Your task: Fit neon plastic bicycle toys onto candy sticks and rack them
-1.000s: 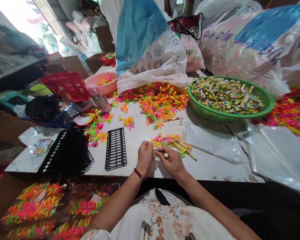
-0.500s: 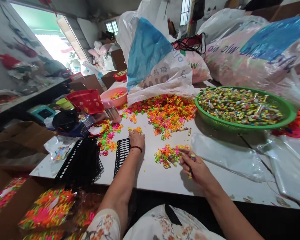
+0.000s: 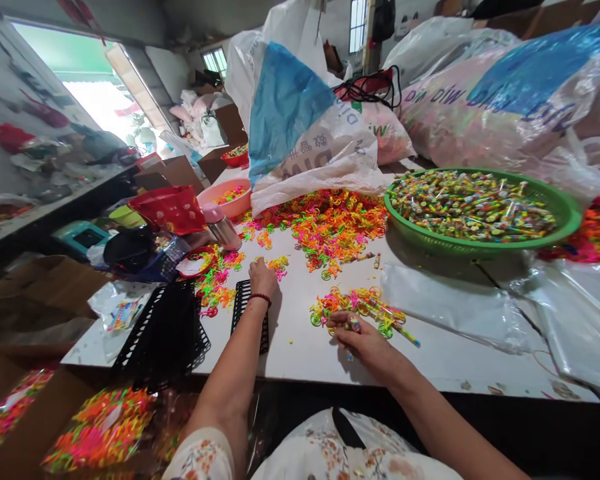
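Observation:
My left hand (image 3: pixel 264 277), with a beaded bracelet at the wrist, is over the top end of a black slotted plastic strip (image 3: pixel 243 310). Its fingers are curled down, and whatever they pinch is hidden. A little cluster of bright plastic pieces (image 3: pixel 280 265) lies just to its right. My right hand (image 3: pixel 357 337) is closed around thin multicoloured tubes (image 3: pixel 353 325) whose ends stick out. Its fingertips touch the near edge of a small pile of neon plastic pieces with wheel-like rings (image 3: pixel 330 303). Another thin tube (image 3: pixel 405 333) lies at that pile's right side.
A green basin (image 3: pixel 480 245) full of small tubes stands at the right, above clear plastic bags (image 3: pixel 450 310). Behind is a large heap of neon pieces (image 3: pixel 340 227) under a white-blue sack (image 3: pixel 295 113). Stacked black strips (image 3: pixel 163 333) and a pink-capped flask (image 3: pixel 223 227) are left.
My right hand has moved left along the small pile, uncovering a tube at its right side. My left hand has drawn slightly left, away from the little cluster. The view has shifted slightly.

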`<act>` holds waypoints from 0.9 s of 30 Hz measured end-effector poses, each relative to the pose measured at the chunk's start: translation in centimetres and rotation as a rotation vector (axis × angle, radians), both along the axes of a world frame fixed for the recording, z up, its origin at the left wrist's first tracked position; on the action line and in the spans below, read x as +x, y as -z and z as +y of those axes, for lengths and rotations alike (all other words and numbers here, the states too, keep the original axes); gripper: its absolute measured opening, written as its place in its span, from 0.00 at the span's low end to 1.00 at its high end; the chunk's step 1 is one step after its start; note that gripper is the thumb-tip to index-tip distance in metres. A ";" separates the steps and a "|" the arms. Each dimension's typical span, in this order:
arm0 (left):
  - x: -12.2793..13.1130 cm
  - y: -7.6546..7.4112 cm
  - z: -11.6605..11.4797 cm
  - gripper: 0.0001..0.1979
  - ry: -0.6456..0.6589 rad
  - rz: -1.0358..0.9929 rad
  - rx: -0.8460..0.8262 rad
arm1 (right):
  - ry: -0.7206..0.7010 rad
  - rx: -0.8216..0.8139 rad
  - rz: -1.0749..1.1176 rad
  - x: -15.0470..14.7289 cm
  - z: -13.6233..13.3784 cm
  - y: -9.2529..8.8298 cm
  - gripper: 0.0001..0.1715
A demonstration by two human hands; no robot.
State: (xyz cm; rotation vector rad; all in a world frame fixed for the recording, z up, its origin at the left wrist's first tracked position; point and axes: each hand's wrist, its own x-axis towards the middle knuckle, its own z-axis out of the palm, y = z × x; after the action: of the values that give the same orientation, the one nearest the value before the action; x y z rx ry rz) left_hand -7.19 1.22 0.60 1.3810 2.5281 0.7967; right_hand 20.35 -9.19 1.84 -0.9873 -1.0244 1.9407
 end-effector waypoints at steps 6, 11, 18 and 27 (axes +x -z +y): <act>-1.5 0.1 2.4 0.12 0.002 -0.232 -0.009 | -0.154 0.138 -0.135 0.2 -1.3 -0.3 0.30; -1.5 -0.4 1.5 0.16 -0.054 -0.524 0.119 | 0.014 0.193 -0.218 0.5 -0.8 0.3 0.22; 2.3 -3.4 -4.0 0.12 0.057 -1.013 0.221 | 0.071 0.080 0.079 -0.5 0.2 -0.3 0.21; 11.8 -4.0 -12.6 0.13 0.200 -1.775 0.013 | 0.388 0.138 0.138 -1.6 2.9 -2.3 0.20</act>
State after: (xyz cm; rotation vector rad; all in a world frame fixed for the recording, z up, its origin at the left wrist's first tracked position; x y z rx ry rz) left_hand 4.62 -11.39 4.57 0.3470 0.9452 1.1517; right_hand 18.78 -6.29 4.18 -0.8859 -0.8077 1.5735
